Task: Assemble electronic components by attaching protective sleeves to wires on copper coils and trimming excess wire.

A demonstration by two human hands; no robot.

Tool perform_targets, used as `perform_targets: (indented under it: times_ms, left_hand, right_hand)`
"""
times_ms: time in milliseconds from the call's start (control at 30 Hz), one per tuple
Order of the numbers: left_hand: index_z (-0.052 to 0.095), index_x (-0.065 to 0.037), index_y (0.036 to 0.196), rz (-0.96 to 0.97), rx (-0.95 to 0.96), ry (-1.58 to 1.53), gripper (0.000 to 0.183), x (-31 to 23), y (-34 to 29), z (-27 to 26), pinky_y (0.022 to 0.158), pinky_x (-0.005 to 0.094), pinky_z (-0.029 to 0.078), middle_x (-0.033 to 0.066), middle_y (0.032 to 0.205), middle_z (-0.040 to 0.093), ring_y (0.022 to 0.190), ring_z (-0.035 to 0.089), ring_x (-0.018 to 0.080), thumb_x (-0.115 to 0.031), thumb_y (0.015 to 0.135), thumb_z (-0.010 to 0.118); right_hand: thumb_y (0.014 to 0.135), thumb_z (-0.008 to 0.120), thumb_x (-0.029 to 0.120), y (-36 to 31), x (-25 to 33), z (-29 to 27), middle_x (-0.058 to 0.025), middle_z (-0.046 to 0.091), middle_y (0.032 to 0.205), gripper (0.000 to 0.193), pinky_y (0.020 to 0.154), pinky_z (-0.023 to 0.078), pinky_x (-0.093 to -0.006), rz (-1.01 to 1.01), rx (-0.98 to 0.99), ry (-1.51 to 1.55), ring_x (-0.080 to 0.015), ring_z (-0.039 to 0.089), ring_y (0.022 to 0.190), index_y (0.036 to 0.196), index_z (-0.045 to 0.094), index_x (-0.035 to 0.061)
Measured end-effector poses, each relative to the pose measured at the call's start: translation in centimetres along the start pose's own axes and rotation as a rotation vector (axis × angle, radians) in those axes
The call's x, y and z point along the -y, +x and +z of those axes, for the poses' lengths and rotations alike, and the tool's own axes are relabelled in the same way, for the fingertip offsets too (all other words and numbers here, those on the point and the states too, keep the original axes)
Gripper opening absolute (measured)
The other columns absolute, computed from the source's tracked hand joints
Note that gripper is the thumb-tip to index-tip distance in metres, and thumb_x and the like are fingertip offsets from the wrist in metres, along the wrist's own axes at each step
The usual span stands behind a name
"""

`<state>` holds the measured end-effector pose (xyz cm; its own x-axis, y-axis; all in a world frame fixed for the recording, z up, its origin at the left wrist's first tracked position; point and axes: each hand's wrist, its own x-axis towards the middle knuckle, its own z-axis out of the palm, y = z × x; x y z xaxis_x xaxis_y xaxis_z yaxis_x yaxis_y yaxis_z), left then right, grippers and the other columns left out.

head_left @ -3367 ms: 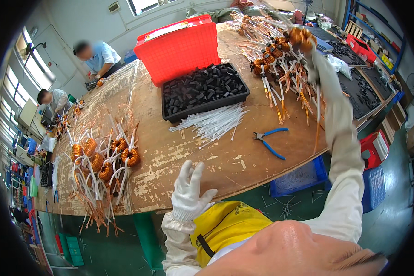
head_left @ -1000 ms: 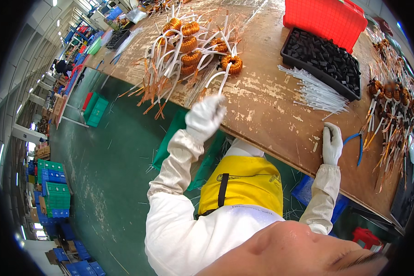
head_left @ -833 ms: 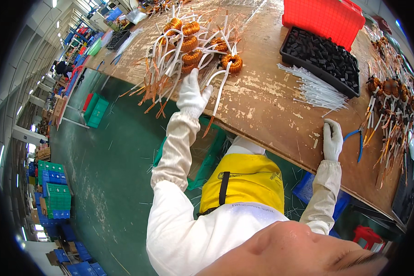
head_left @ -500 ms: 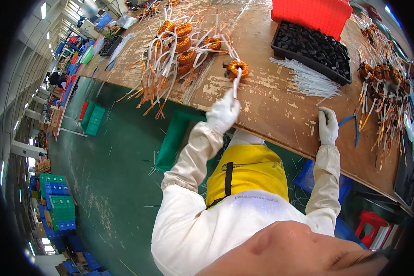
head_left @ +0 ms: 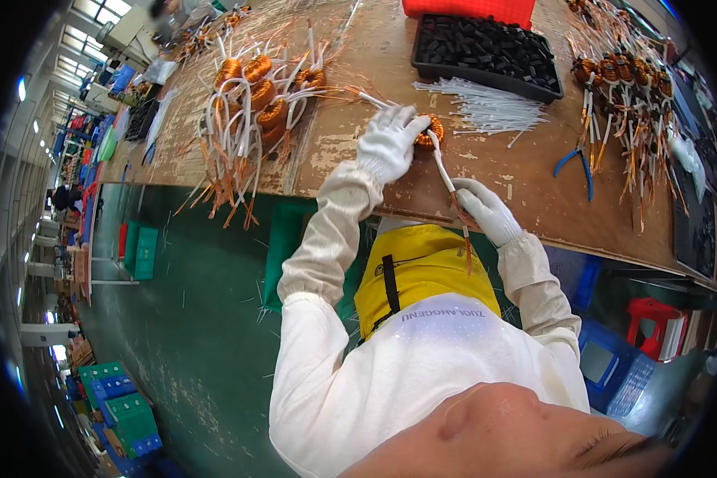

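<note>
A copper-wound toroidal coil lies near the front of the table. My gloved left hand is closed over its left side, and the fingers partly hide the winding. From the coil a white-sleeved lead runs toward me, and its bare copper ends hang past the table edge. My gloved right hand has its fingertips closed around this lead near the end of the sleeve. Other white leads with copper ends stick out beyond my left hand.
A pile of similar coils lies to the left. Farther back are loose white cable ties and a black tray of small black parts, before a red bin. Blue-handled pliers and more coils lie right.
My left hand has shifted from the coil's lead up to the coil. My right hand has left the table edge and moved left onto a lead. The head view has turned somewhat.
</note>
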<state>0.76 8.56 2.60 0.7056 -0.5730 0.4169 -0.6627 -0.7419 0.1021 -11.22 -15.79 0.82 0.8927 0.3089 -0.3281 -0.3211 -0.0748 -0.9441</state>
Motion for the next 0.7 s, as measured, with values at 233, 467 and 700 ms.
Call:
perform_targets:
  times_ms: [233,467,700]
  left_hand:
    - [0.057,-0.032,0.142,-0.145,0.348,0.349,0.054,1.6,2.2,1.9,0.103,0.0456,0.039,0.006,0.108,0.068,0.112,0.063,0.0267,-0.011,0.092,0.057]
    - [0.062,-0.026,0.137,-0.182,0.308,0.309,0.048,-1.1,-4.0,-0.9,0.083,0.046,0.049,0.007,0.091,0.069,0.092,0.067,0.0283,-0.015,0.091,0.059]
    - [0.063,-0.02,0.131,-0.206,0.407,0.137,0.046,-2.1,-6.3,-5.1,0.075,0.0481,0.051,0.0092,0.086,0.066,0.084,0.065,0.0337,-0.02,0.085,0.067]
  right_hand:
    - [0.1,0.062,0.021,-0.7,0.6,-3.9,-0.0085,0.069,0.088,0.025,0.07,0.051,-0.0345,-0.212,-0.185,-0.414,-0.0195,0.065,0.076,0.112,0.071,0.002]
    - [0.086,0.073,0.02,-0.2,2.6,-10.1,-0.0085,0.071,0.088,0.013,0.081,0.052,-0.0414,-0.5,-0.315,-1.195,-0.0299,0.067,0.089,0.094,0.077,0.0109]
    - [0.08,0.077,0.015,1.3,1.0,-9.4,-0.006,0.069,0.093,0.015,0.09,0.05,-0.0441,-0.615,-0.368,-1.246,-0.0298,0.064,0.094,0.095,0.074,0.012]
